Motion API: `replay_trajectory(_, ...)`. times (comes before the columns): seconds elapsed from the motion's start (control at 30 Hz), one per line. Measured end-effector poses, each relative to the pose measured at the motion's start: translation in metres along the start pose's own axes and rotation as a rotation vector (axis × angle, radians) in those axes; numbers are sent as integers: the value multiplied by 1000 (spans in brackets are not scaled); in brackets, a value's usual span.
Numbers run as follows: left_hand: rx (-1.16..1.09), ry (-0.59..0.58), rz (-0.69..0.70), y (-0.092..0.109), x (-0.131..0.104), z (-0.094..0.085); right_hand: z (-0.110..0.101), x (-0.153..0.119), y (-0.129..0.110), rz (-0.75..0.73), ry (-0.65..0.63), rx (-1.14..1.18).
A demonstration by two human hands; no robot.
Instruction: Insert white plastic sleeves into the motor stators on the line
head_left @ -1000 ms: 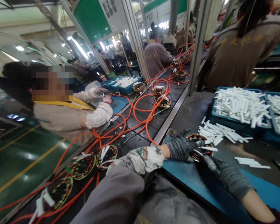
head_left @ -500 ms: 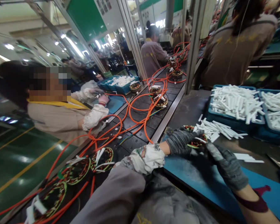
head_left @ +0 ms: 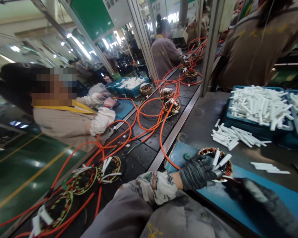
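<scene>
Left hand (head_left: 197, 172), gloved, had its fingers clamped on the near rim of the stator (head_left: 216, 162), which lay flat on the blue mat (head_left: 283, 201) on the tabletop (head_left: 203, 125); right hand (head_left: 260, 205) was blurred just beside it, and I could not tell whether its fingers were apart or together. Stator looked heavy and stiff, a metal ring best gripped by the outer rim, while its windings and the white sleeves (head_left: 222, 161) sticking up looked light and easily bent. No readable labels; yellow marks on a co-worker's jacket (head_left: 260, 36) were too blurred.
</scene>
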State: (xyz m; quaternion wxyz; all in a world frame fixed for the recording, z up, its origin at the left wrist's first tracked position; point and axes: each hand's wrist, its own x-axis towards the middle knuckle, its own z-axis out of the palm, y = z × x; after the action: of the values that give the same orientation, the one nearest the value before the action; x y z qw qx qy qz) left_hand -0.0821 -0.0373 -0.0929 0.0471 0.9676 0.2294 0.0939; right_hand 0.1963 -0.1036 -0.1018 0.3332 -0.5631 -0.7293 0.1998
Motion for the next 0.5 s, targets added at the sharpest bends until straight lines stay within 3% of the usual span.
replay_trajectory(0.1,-5,15,-26,0,1,1,-35,23,32,73,84,-154)
replay_trajectory(0.17,-21,17,-50,2,1,-3,-47,38,53,95,143,-252)
replay_trajectory(0.33,-48,37,-127,-1,-1,-13,-39,43,85,12,57,-336)
replay_trajectory(0.5,-79,43,-191,-5,-5,-13,-36,39,89,-21,60,-437)
